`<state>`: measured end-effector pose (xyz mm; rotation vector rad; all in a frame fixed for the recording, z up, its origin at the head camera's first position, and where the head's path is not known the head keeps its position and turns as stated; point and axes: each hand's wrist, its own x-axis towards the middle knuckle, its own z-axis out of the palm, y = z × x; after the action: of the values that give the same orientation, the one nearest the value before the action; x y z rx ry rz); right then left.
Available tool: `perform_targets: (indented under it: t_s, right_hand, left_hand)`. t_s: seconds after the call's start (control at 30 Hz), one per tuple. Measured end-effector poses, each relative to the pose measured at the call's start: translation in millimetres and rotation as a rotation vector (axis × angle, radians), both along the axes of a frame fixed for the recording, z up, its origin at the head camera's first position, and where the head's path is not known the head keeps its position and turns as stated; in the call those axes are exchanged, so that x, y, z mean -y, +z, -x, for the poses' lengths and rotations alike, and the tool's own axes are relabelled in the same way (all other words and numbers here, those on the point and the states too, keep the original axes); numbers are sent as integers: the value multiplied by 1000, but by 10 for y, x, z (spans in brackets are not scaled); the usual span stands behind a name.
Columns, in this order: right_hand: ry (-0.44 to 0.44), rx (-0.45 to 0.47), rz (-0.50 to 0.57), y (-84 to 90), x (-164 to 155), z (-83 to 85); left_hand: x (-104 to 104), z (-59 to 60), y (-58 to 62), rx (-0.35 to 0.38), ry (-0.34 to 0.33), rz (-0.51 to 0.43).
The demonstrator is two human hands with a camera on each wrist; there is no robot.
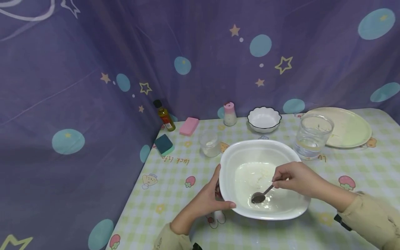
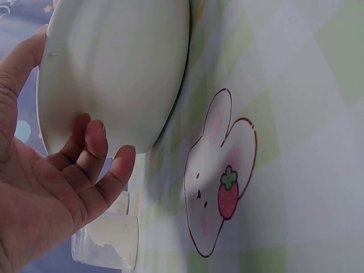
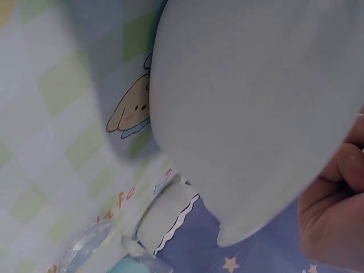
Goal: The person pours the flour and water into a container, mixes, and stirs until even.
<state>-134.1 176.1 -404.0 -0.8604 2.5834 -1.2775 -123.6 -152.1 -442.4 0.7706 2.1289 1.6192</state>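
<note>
A large white bowl (image 1: pixel 228 163) with milky liquid in its bottom sits on the checked tablecloth. My left hand (image 1: pixel 210 198) grips its near-left rim, thumb on top and fingers under the wall; the left wrist view shows those fingers (image 2: pixel 94 142) against the bowl's underside (image 2: pixel 114 62). My right hand (image 1: pixel 297 178) pinches the handle of a metal spoon (image 1: pixel 260 195) whose tip lies in the liquid. The right wrist view shows the bowl's outer wall (image 3: pixel 256 108) and part of that hand (image 3: pixel 335 222).
Behind the bowl stand a small glass (image 1: pixel 210 143), a large glass of water (image 1: pixel 312 136), a scalloped white bowl (image 1: pixel 264 119), a pale plate (image 1: pixel 347 126), a pink-capped shaker (image 1: pixel 230 114), an oil bottle (image 1: pixel 164 115), and pink (image 1: pixel 189 126) and teal (image 1: pixel 164 144) sponges. A curtain closes off the left and back.
</note>
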Motion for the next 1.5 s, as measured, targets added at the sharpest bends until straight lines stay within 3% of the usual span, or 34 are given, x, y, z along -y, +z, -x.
perform_targets:
  t_s: [0.5,0.83,1.03,1.27,1.5]
  right_hand:
    - [-190,-150,-110,7,91,171]
    - [-222,-175,-190,82,-139,191]
    - [-199,-166,-259,184,-275,172]
    - [-113,-37,-259,277,-403,124]
    - [-32,46,-194,243,-371,62]
  left_hand:
    - [-11,-2,0,21,18,27]
    - [-17,9,1,32,1,-9]
    - [-51,-68,218,31,-6,-37]
    - [-50,-74,238,20,-3,-26]
    - [-39,-66,223,17,-12,-35]
